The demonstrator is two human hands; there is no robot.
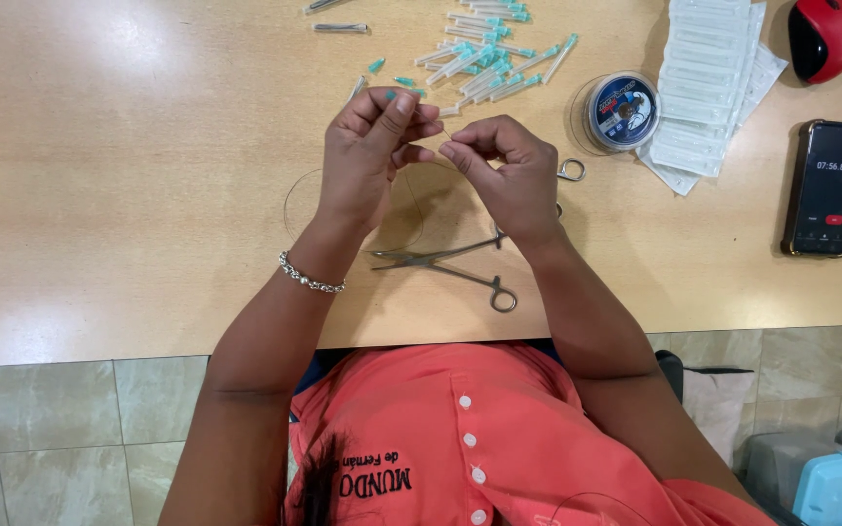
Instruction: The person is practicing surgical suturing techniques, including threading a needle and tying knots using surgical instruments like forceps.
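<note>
Left hand (367, 146) & right hand (499, 161) both pinch a thin clear thread (445, 131), barely visible, taut betw. fingertips.

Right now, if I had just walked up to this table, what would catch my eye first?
Most likely the two hands, left and right, meeting fingertip to fingertip above the table's middle, pinching something too fine to make out. Just beyond them lies a heap of teal-capped needles, with a clamp near the front edge below the hands. At far right sit a red mouse and a phone.
</note>
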